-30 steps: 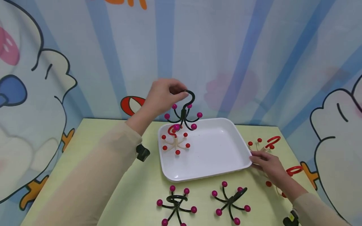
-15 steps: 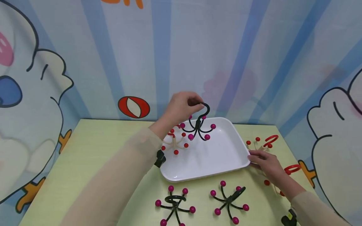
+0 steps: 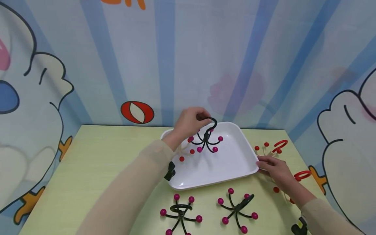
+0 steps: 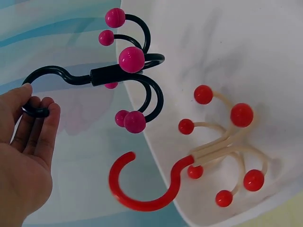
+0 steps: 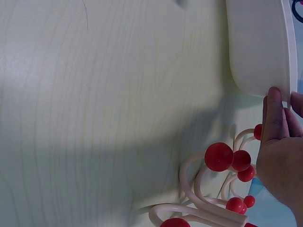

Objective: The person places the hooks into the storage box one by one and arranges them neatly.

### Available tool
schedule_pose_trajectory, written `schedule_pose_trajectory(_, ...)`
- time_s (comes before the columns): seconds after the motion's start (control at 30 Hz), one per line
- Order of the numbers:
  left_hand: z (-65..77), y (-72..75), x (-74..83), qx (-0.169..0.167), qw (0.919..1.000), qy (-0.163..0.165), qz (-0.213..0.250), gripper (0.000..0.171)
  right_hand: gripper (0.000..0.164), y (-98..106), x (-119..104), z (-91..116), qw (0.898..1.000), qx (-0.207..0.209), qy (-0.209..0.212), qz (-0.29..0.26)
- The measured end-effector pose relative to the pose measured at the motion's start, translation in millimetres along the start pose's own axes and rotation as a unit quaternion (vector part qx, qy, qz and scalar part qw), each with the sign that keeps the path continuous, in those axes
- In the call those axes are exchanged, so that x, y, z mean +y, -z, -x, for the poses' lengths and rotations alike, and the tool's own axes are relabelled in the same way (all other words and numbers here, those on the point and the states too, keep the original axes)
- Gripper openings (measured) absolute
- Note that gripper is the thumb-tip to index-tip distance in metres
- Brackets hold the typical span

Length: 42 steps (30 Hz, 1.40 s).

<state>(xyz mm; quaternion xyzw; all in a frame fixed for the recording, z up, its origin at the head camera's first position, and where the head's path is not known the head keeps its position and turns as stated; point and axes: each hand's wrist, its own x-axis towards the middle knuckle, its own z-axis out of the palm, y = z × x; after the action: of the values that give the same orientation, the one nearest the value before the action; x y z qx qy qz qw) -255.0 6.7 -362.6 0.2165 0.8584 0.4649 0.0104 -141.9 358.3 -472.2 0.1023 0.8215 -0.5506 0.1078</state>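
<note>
By the curved top of its hook, my left hand [image 3: 189,124] pinches a black multi-prong hanging hook [image 4: 106,74] with magenta ball tips. It hangs prongs-down over the white tray [image 3: 217,166], and I cannot tell whether the balls touch the tray. Inside the tray's left side stands a cream hanging hook [image 4: 208,153] with a red hooked top and red balls, partly hidden by my left hand in the head view. My right hand [image 3: 276,169] grips the tray's right front corner, thumb at the rim and fingers against the outer wall.
Two more black hooks, a left one [image 3: 180,213] and a right one [image 3: 237,208], stand in front of the tray. Right of it are two cream-and-red hooks, a far one [image 3: 273,148] and a near one [image 3: 293,182], the latter partly behind my right forearm. A patterned curtain [image 3: 191,65] backs the table.
My left hand has carried the black hook rightward and down, from above the tray's back left to lower over its middle. My right hand has stayed on the tray corner.
</note>
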Motion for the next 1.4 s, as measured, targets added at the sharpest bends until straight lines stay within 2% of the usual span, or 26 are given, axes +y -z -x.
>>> schedule_pose_trajectory(0.33, -2.7, -25.1, -20.3, -0.003, 0.9999, 0.016, 0.003, 0.013, 0.056, 1, -1, 2, 1.000, 0.001, 0.003, 0.008)
schedule_pose_trajectory(0.5, -2.1, -33.4, -25.1, -0.001, 0.9995, 0.030, 0.007, 0.015, 0.056, 2, 0, 5, 1.000, -0.003, 0.003, 0.006)
schedule_pose_trajectory(0.8, -2.7, -42.8, -28.2, 0.017, 0.9989, 0.042, 0.007, 0.015, 0.056, 3, 1, 4, 1.000, 0.003, -0.001, -0.001)
schedule_pose_trajectory(1.07, -3.6, -46.5, -34.4, 0.012, 0.9986, 0.051, -0.009, 0.015, 0.055, 1, 1, 5, 1.000, 0.001, -0.004, 0.013)
schedule_pose_trajectory(1.4, -3.4, -52.6, -34.4, 0.025, 0.9980, 0.056, -0.017, 0.013, 0.055, 5, -3, 7, 1.000, -0.003, 0.004, 0.015)
